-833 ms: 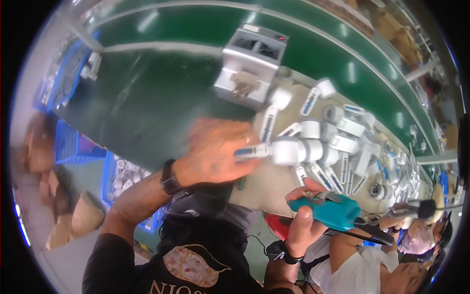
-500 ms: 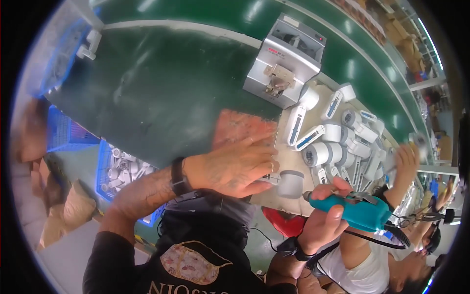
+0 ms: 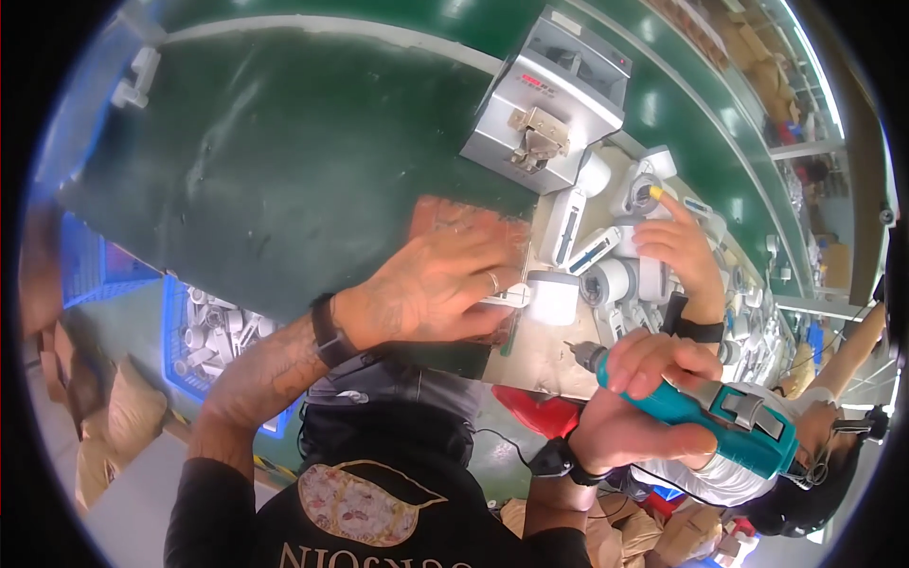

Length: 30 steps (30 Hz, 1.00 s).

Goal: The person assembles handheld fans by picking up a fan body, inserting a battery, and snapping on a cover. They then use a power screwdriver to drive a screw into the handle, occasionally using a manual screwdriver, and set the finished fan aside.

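green and scuffed, the table (image 3: 256, 151) spreads to the left of the gray machine (image 3: 504, 123), and a beige sheet (image 3: 532, 367) lies in front of that machine and to its right. a red pad (image 3: 437, 210) sits in front of the machine, a little to its left. over it is the left hand (image 3: 426, 284), its fingers clasped around the slim handle of a white part (image 3: 552, 298), whose round, gray-rimmed head sticks out beyond them, straight in front of the machine. the underside of that grasp is hidden. in front of the machine and to its right, the right hand (image 3: 614, 426) has its fingers wrapped around a teal power screwdriver (image 3: 691, 407); the bit points toward the white part but stands apart from it.

the white part looks like light, stiff plastic, smooth enough to slip a little and liable to roll on its round head, so the flat handle seems the surer hold. the screwdriver is probably heavier and rigid, best gripped around its thick body, clear of the bit.

more white pieces (image 3: 611, 281) are heaped in front of the machine and to its right, where a co-worker's hand (image 3: 677, 251), one fingertip covered in yellow, reaches among them; whether it grips one, i cannot tell. far left of the machine, below the table, a blue basket (image 3: 171, 331) holds small white pieces.
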Available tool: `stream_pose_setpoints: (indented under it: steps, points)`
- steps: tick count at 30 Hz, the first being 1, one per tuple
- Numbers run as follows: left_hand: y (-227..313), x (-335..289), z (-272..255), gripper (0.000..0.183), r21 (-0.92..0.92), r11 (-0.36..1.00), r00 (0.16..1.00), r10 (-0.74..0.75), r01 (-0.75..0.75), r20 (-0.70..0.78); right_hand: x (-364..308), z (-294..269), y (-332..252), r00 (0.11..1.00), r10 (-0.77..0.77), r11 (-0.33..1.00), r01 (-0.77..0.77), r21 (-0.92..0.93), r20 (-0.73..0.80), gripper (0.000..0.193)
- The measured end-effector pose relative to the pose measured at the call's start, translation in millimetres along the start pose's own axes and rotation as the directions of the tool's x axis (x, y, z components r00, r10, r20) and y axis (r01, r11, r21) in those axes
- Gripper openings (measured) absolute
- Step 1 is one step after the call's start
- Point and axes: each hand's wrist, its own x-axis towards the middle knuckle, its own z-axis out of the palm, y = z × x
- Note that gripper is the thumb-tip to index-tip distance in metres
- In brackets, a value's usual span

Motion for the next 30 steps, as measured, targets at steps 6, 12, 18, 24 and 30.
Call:
stream_pose_setpoints:
  steps: [6,12,18,24,30]
  points:
    - [-12.4,0.3,8.7,0.037,-0.085,0.996,1.0,0.019,-0.019,0.001,14.3,18.0,29.0,0.998,-0.013,0.996,0.006,0.092,0.069,0.087]
    - [-11.7,5.8,-4.6,0.033,-0.114,0.993,0.996,-0.019,0.029,0.084,20.6,26.4,39.7,0.995,0.101,0.995,-0.1,-0.02,0.015,0.082]
    - [-6.6,12.2,-7.8,0.036,0.004,0.998,0.974,-0.067,0.068,0.214,66.9,31.1,47.4,0.996,0.084,0.995,-0.085,-0.058,-0.021,0.075]
    - [0.0,-6.3,-2.8,0.047,0.063,0.998,0.977,-0.034,0.021,0.209,103.7,56.3,72.0,0.995,0.093,0.986,-0.097,-0.138,-0.033,0.061]
    - [-14.1,-5.2,-8.0,0.045,0.068,0.998,0.979,-0.014,0.0,0.202,122.5,71.6,107.0,0.997,0.078,0.975,-0.073,-0.208,0.016,0.049]
